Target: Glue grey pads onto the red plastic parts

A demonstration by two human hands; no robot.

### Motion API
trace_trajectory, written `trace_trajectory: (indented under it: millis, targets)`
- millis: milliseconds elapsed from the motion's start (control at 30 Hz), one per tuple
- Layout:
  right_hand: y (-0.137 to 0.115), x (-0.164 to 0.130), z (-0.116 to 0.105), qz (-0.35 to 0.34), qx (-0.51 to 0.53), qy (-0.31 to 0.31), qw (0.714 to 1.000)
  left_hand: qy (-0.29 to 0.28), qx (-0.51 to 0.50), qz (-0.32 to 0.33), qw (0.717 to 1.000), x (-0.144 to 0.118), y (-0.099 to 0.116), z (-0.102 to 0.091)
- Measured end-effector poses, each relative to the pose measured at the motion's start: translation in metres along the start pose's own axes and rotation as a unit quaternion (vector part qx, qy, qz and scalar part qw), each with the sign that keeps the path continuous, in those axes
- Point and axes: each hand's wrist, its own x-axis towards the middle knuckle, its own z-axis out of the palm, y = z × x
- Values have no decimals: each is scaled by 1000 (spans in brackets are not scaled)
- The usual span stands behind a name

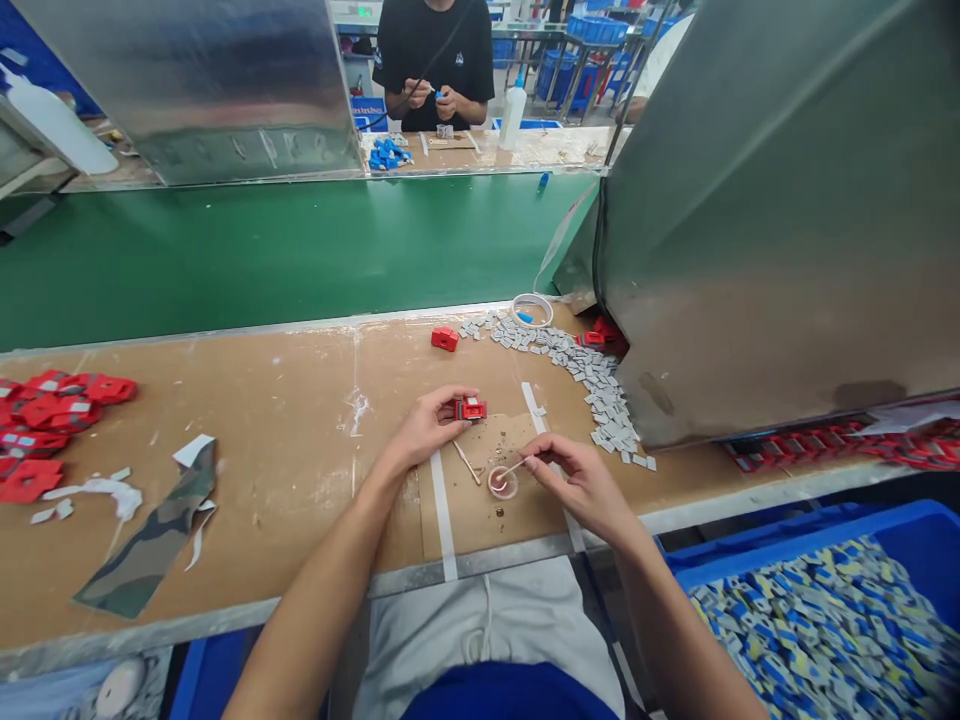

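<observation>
Pinching the red part [471, 408] in my left grip [431, 425], I dip the right grip's [577, 480] clamped stick [510, 470] leftward into the cup [502, 483].

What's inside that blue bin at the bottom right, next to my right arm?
The blue bin is heaped with small flat pieces in blue, yellow and grey. The heap covers the bin's floor, and the right arm hides its near left corner.

Matt red plastic is noted on the part [471, 408] pinched in the left hand [429, 425]; beneath it, a scuffed brown fibreboard bench [285, 440]; beyond, a dull sheet-metal hood [772, 220].
</observation>
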Motion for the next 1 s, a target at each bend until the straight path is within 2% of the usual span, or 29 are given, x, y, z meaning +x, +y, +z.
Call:
trace_trajectory:
  millis: [200,367,533,700,833,900,1000]
  targets:
    - [3,9,-9,46,87,-44,994,-3,-10,-24,1000,0,2,-2]
    - [-10,29,-26,82,143,-99,981,-4,-7,-56,998,0,6,-1]
    - [-28,60,-41,64,159,-117,978,13,17,-57,998,0,7,1]
    - [-30,82,-38,36,158,-86,983,15,32,-45,998,0,8,2]
    - [-15,86,-21,8,152,-1,988,13,39,-38,998,0,9,2]
    - [-8,86,-13,-13,123,27,992,11,42,-35,998,1,9,2]
    - [-2,85,-6,-38,57,28,997,9,50,-30,998,1,9,2]
